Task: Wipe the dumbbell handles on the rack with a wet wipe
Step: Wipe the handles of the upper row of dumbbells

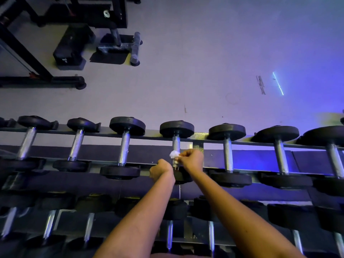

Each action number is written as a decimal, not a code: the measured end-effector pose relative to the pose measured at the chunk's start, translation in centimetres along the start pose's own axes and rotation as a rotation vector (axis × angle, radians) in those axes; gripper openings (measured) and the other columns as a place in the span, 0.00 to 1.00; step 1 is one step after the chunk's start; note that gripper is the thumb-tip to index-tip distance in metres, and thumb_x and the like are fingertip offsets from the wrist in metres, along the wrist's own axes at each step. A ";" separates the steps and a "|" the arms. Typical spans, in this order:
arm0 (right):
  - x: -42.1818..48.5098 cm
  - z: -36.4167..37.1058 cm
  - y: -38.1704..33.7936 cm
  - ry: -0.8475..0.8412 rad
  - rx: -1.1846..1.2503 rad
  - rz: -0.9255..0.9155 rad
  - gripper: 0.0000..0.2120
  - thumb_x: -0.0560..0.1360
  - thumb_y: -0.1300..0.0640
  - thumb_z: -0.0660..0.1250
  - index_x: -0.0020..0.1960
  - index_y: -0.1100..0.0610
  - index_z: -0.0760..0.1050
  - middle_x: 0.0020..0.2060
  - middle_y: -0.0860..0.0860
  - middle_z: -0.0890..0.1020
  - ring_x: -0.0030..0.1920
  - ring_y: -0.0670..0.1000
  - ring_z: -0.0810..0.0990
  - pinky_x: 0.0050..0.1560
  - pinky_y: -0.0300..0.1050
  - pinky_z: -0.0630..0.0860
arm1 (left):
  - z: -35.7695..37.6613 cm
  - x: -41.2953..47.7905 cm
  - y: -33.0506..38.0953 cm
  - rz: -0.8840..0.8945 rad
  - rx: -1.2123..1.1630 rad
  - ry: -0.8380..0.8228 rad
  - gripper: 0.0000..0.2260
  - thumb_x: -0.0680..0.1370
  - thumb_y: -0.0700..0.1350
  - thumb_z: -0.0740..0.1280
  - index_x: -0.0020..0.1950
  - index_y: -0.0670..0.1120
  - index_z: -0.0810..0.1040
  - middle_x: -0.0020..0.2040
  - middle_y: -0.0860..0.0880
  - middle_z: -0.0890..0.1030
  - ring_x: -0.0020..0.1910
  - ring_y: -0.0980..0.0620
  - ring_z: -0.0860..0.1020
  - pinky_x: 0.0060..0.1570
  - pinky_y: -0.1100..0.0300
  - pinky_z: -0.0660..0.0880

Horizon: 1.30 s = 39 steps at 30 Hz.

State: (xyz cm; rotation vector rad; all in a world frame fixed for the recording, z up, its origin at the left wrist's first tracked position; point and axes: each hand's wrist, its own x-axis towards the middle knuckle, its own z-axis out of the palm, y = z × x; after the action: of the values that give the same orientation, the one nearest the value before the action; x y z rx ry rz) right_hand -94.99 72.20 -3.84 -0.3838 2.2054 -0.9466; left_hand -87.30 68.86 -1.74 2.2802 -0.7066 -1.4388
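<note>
A row of black dumbbells with chrome handles lies across the top tier of the rack (204, 139). My right hand (191, 160) pinches a crumpled white wet wipe (174, 154) against the chrome handle (176, 144) of the middle dumbbell. My left hand (161, 169) is curled just left of that handle's near end, beside the dumbbell's near head (183, 177); whether it grips anything is hidden. Both forearms reach in from the bottom of the view.
More dumbbells sit left (124, 144) and right (228, 155) of the wiped one. A lower tier (89, 226) holds several others near me. Beyond the rack is grey floor, with a black machine frame (46, 71) and weight stack at the far left.
</note>
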 end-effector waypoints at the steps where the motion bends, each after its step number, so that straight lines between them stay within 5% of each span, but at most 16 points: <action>1: 0.7 -0.2 -0.7 0.035 0.032 -0.007 0.05 0.67 0.62 0.77 0.36 0.59 0.82 0.37 0.54 0.85 0.38 0.49 0.81 0.43 0.43 0.79 | 0.0 0.1 -0.1 -0.001 0.002 -0.005 0.15 0.76 0.43 0.59 0.55 0.35 0.78 0.51 0.38 0.79 0.39 0.41 0.75 0.36 0.52 0.72; 10: 2.6 -0.9 -3.3 0.003 -0.044 -0.125 0.06 0.68 0.61 0.77 0.42 0.63 0.82 0.35 0.52 0.80 0.36 0.47 0.76 0.33 0.35 0.70 | 0.1 0.5 0.0 -0.023 0.013 -0.036 0.15 0.76 0.43 0.59 0.56 0.35 0.78 0.49 0.39 0.79 0.38 0.41 0.75 0.36 0.52 0.73; 15: -0.1 -0.2 0.2 -0.060 -0.134 -0.062 0.12 0.67 0.63 0.77 0.30 0.57 0.76 0.33 0.52 0.80 0.35 0.46 0.77 0.40 0.43 0.74 | 0.0 0.5 0.1 0.002 0.026 -0.031 0.15 0.77 0.43 0.59 0.55 0.34 0.78 0.53 0.36 0.80 0.45 0.37 0.78 0.37 0.52 0.71; 18: -1.5 -0.2 1.1 -0.059 -0.157 -0.046 0.04 0.68 0.64 0.76 0.37 0.62 0.81 0.36 0.53 0.83 0.39 0.47 0.79 0.45 0.44 0.79 | 0.1 0.8 0.1 -0.003 0.036 -0.033 0.13 0.78 0.44 0.59 0.49 0.36 0.78 0.43 0.39 0.77 0.37 0.40 0.75 0.37 0.52 0.74; 23: -2.1 -0.1 0.4 -0.034 -0.143 -0.025 0.05 0.70 0.65 0.74 0.37 0.59 0.79 0.35 0.51 0.80 0.39 0.45 0.77 0.35 0.31 0.70 | 0.8 2.3 -1.0 -0.017 0.115 -0.030 0.12 0.74 0.48 0.59 0.41 0.40 0.75 0.38 0.42 0.78 0.34 0.41 0.77 0.40 0.48 0.80; 39: -4.8 -0.1 1.3 0.175 0.024 -0.114 0.06 0.70 0.65 0.72 0.38 0.56 0.80 0.36 0.51 0.81 0.39 0.48 0.79 0.42 0.38 0.76 | -1.0 1.5 -1.5 0.175 0.121 -0.116 0.13 0.78 0.46 0.58 0.48 0.39 0.77 0.48 0.37 0.79 0.43 0.38 0.78 0.45 0.49 0.78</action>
State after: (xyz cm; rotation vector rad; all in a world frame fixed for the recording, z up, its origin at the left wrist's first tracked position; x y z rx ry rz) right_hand -91.60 75.61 -2.40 -0.4334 2.3479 -1.1037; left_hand -85.53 69.21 -3.20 2.1723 -1.0274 -1.4897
